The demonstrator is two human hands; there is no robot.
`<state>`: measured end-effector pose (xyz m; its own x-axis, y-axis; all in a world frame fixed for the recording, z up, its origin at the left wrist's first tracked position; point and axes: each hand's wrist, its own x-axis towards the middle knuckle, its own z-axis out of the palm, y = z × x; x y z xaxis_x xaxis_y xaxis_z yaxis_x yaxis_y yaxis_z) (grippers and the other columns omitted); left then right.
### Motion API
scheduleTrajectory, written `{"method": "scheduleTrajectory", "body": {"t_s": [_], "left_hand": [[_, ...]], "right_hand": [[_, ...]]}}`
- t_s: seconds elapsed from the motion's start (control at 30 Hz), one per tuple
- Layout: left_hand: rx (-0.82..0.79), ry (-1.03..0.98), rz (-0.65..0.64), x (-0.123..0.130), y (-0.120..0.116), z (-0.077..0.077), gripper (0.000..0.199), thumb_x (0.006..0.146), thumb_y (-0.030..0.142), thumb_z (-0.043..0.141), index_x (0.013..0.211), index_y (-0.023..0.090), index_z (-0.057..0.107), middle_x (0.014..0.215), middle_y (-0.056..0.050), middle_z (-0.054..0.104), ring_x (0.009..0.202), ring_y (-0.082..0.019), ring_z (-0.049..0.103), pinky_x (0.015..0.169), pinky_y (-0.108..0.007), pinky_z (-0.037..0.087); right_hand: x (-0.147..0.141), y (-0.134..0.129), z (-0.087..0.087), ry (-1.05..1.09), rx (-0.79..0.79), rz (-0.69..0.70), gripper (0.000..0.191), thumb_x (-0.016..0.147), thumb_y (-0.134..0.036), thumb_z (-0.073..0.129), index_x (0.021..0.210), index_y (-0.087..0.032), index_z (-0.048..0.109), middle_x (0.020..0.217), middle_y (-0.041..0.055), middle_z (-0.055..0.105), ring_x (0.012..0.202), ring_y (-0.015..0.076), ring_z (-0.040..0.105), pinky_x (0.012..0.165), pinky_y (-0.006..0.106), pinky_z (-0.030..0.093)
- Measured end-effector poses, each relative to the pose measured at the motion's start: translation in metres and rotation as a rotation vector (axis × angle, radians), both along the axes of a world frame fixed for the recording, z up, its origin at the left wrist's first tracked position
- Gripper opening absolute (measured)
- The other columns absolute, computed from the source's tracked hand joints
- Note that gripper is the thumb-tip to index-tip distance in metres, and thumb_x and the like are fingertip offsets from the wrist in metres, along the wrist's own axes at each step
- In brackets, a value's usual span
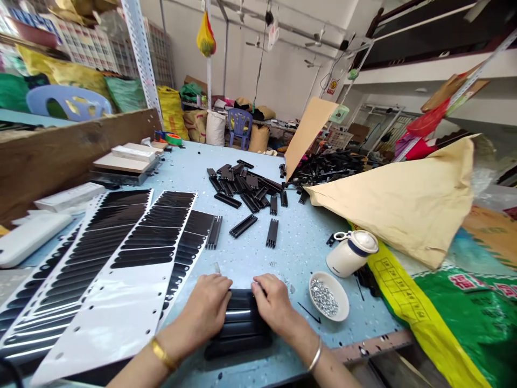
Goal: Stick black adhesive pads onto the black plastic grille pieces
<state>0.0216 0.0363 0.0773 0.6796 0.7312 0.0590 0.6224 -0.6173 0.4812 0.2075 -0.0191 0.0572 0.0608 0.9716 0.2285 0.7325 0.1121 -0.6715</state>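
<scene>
Several long black plastic pieces (242, 317) lie side by side in a row at the table's near edge. My left hand (208, 303) holds the left ends of the far pieces, its fingers bent over them. At the right ends, my right hand (275, 302) grips the same row, with its thumb along the side. The nearest black piece sticks out a little on the left. To the right stands a white bowl (342, 299) of small shiny metal parts, which look like nuts. Sheets of black adhesive strips (155, 229) overlap on the left, one partly peeled to its white backing.
Loose black pieces (246, 186) are heaped mid-table, and a few lie nearer. A lidded white mug (350, 254) stands behind the bowl. A thin black hex key (309, 312) lies beside it. Brown paper (399, 199) and a green-yellow sack (448, 318) border the right side.
</scene>
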Motion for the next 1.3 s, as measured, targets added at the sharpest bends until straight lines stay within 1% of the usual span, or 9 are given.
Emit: {"method": "scheduleTrajectory", "body": {"t_s": [0.07, 0.17, 0.37, 0.53, 0.63, 0.73, 1.0, 1.17, 1.3], "left_hand": [[0.198, -0.027, -0.002, -0.003, -0.02, -0.014, 0.042, 0.088, 0.018, 0.043, 0.126, 0.013, 0.061, 0.135, -0.017, 0.06, 0.132, -0.04, 0.045, 0.101, -0.055, 0.042], [0.47, -0.084, -0.009, -0.006, -0.034, -0.037, 0.044, 0.09, 0.017, 0.046, 0.133, 0.016, 0.054, 0.14, -0.013, 0.056, 0.136, -0.037, 0.041, 0.096, -0.046, 0.051], [0.485, -0.125, 0.004, -0.005, -0.026, -0.06, 0.042, 0.091, 0.017, 0.044, 0.13, 0.019, 0.058, 0.133, -0.011, 0.063, 0.13, -0.034, 0.051, 0.094, -0.044, 0.055], [0.203, -0.189, 0.093, -0.011, -0.029, -0.037, 0.044, 0.093, 0.027, 0.046, 0.134, 0.021, 0.056, 0.143, -0.012, 0.053, 0.14, -0.034, 0.034, 0.106, -0.05, 0.043], [0.016, -0.26, 0.166, -0.026, -0.031, -0.015, 0.071, 0.082, 0.039, 0.063, 0.147, 0.022, 0.04, 0.15, -0.013, 0.043, 0.141, -0.035, 0.031, 0.11, -0.053, 0.036], [-0.143, -0.236, 0.155, -0.041, -0.033, -0.003, 0.1, 0.059, 0.025, 0.077, 0.15, 0.022, 0.033, 0.151, -0.013, 0.043, 0.137, -0.036, 0.038, 0.111, -0.05, 0.036], [-0.261, -0.079, 0.098, -0.05, -0.038, -0.002, 0.107, 0.049, 0.013, 0.07, 0.149, 0.018, 0.034, 0.15, -0.013, 0.044, 0.135, -0.033, 0.044, 0.113, -0.046, 0.035], [-0.265, -0.087, 0.054, -0.052, -0.035, -0.002, 0.11, 0.048, 0.01, 0.065, 0.151, 0.021, 0.029, 0.159, -0.012, 0.024, 0.144, -0.033, 0.026, 0.117, -0.048, 0.026], [-0.285, -0.076, 0.074, -0.05, -0.032, -0.003, 0.106, 0.05, 0.011, 0.065, 0.15, 0.025, 0.031, 0.154, -0.011, 0.037, 0.138, -0.033, 0.039, 0.113, -0.049, 0.033]], "right_hand": [[-0.009, -0.011, -0.002, -0.103, 0.052, 0.006, 0.016, 0.089, -0.02, 0.054, 0.097, -0.017, 0.068, 0.094, 0.0106, 0.07, 0.089, 0.0255, 0.06, 0.081, 0.037, 0.042], [-0.02, -0.018, -0.01, -0.225, 0.078, 0.016, 0.015, 0.09, -0.018, 0.052, 0.096, -0.019, 0.065, 0.092, 0.008, 0.068, 0.086, 0.0249, 0.057, 0.078, 0.036, 0.04], [-0.02, -0.006, -0.024, 0.049, 0.072, -0.056, 0.024, 0.09, -0.015, 0.047, 0.089, -0.019, 0.071, 0.087, 0.0103, 0.071, 0.085, 0.0256, 0.061, 0.08, 0.038, 0.042], [0.012, -0.006, -0.014, 0.258, 0.022, -0.074, 0.047, 0.101, -0.041, 0.035, 0.1, -0.013, 0.072, 0.089, 0.0122, 0.075, 0.084, 0.0237, 0.07, 0.072, 0.033, 0.053], [0.035, -0.015, -0.004, 0.331, -0.013, -0.086, 0.056, 0.098, -0.054, 0.036, 0.11, -0.011, 0.07, 0.096, 0.014, 0.075, 0.088, 0.0252, 0.072, 0.067, 0.033, 0.057], [0.041, -0.028, 0.002, 0.324, -0.023, -0.083, 0.053, 0.083, -0.056, 0.061, 0.113, -0.013, 0.07, 0.109, 0.0166, 0.072, 0.098, 0.0293, 0.069, 0.076, 0.037, 0.057], [0.036, -0.047, -0.006, -0.041, -0.038, 0.169, 0.107, 0.049, -0.051, 0.088, 0.137, -0.004, 0.049, 0.132, 0.0274, 0.056, 0.122, 0.0405, 0.053, 0.106, 0.053, 0.04], [0.05, -0.038, 0.003, -0.067, -0.039, 0.207, 0.108, 0.055, -0.055, 0.086, 0.142, -0.007, 0.043, 0.14, 0.0283, 0.049, 0.13, 0.0417, 0.046, 0.107, 0.056, 0.037], [0.045, -0.035, 0.005, -0.08, -0.03, 0.334, 0.115, 0.05, -0.061, 0.086, 0.141, -0.005, 0.044, 0.137, 0.0282, 0.052, 0.127, 0.0416, 0.049, 0.107, 0.054, 0.039]]}}
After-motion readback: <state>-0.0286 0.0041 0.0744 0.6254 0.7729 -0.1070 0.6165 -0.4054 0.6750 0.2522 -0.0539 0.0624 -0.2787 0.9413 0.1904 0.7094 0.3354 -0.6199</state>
